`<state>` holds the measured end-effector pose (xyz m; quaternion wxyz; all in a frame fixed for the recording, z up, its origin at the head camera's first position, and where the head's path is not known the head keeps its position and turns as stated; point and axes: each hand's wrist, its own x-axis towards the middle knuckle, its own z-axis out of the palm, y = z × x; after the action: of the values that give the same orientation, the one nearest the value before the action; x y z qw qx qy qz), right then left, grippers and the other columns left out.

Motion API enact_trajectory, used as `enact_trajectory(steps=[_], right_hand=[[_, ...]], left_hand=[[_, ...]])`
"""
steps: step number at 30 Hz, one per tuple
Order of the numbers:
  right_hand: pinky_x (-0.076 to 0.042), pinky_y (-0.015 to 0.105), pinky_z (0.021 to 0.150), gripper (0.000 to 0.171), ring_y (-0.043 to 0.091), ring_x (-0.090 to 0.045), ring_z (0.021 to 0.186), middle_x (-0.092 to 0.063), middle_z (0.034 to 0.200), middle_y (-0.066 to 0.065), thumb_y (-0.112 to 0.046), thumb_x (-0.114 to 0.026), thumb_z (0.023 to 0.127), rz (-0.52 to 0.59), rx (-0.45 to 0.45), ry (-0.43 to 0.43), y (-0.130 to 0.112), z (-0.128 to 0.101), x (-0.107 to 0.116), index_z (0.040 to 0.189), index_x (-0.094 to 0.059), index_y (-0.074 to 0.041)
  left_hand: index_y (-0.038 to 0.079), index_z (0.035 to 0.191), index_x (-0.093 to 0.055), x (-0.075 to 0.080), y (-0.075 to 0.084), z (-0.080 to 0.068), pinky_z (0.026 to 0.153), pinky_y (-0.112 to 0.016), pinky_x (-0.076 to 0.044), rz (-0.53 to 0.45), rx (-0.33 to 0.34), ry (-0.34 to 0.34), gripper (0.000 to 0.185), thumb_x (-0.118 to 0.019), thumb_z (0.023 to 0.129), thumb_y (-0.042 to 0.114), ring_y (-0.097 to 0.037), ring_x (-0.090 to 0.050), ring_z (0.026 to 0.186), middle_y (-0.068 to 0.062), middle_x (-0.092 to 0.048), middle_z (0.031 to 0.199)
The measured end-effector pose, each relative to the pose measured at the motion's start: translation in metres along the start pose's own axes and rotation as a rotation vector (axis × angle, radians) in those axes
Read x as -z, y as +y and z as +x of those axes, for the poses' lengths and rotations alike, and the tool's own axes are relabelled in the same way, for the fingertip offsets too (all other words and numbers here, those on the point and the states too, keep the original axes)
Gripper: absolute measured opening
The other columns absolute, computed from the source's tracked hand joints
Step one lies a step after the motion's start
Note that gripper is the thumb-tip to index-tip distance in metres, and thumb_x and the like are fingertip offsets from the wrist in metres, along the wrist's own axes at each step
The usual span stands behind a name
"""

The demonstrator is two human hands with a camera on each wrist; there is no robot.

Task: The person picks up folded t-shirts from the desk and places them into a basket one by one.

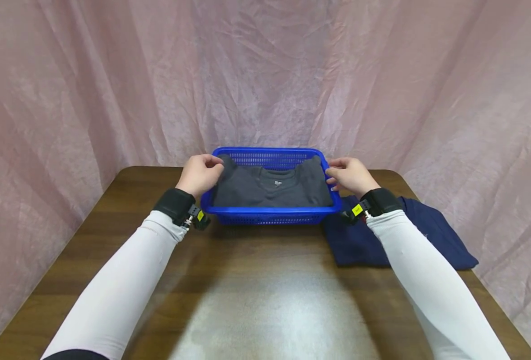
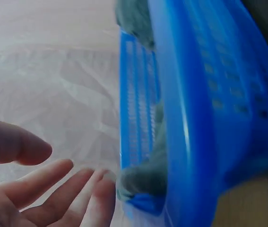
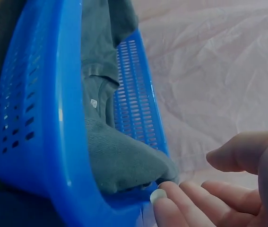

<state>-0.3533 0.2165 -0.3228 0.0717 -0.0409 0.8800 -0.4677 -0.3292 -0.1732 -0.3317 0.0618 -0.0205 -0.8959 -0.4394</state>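
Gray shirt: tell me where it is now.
In the head view, the gray shirt lies inside the blue basket near the picture's centre, between the left hand and the right hand.

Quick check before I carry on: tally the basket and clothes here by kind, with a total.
Baskets: 1, the blue basket
Garments: 2, the grey shirt inside it and the navy garment outside
Total: 3

The tiny mark [image 1: 278, 183] on the grey shirt [image 1: 247, 192], perhaps lettering, is illegible.
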Motion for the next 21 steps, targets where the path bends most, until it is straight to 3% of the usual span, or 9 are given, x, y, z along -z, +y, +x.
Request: enact_trajectory(steps=[5,7,12,21], right_hand=[[-0.067,0.028,0.085,0.055,0.041,-0.073,0.124,-0.061,0.151,0.032,-0.021,-0.059,0.113,0.034,0.013,0.004,0.007,-0.011,0.004,0.159,-0.048,0.007],[-0.066,0.026,0.082,0.055,0.037,-0.074,0.119,-0.06,0.152,0.032,-0.021,-0.059,0.113,0.057,0.024,0.005,0.012,-0.015,0.005,0.159,-0.048,0.007],[-0.064,0.022,0.079,0.054,0.022,-0.077,0.107,-0.062,0.149,0.034,-0.021,-0.06,0.112,0.083,0.076,0.007,0.026,-0.028,0.007,0.157,-0.05,0.009],[-0.065,0.025,0.082,0.055,0.014,-0.078,0.107,-0.062,0.151,0.031,-0.029,-0.062,0.113,0.038,0.111,0.034,0.048,-0.06,0.017,0.155,-0.053,0.004]], left_hand=[[-0.002,0.138,-0.071,0.0,0.002,-0.013,0.073,-0.021,-0.063,-0.139,0.011,-0.082,0.036,-0.055,0.111,0.017,-0.039,-0.076,0.112,-0.027,-0.074,0.128],[-0.003,0.137,-0.071,-0.003,0.003,-0.019,0.072,-0.019,-0.063,-0.175,0.0,-0.104,0.035,-0.056,0.112,0.017,-0.036,-0.077,0.109,-0.028,-0.074,0.13],[-0.003,0.135,-0.072,-0.017,0.01,-0.039,0.074,-0.023,-0.065,-0.253,-0.044,-0.167,0.032,-0.058,0.112,0.015,-0.015,-0.079,0.09,-0.025,-0.077,0.125],[0.0,0.133,-0.073,-0.045,0.025,-0.075,0.079,-0.03,-0.067,-0.343,-0.106,-0.325,0.029,-0.062,0.111,0.015,-0.037,-0.081,0.105,-0.025,-0.078,0.124]])
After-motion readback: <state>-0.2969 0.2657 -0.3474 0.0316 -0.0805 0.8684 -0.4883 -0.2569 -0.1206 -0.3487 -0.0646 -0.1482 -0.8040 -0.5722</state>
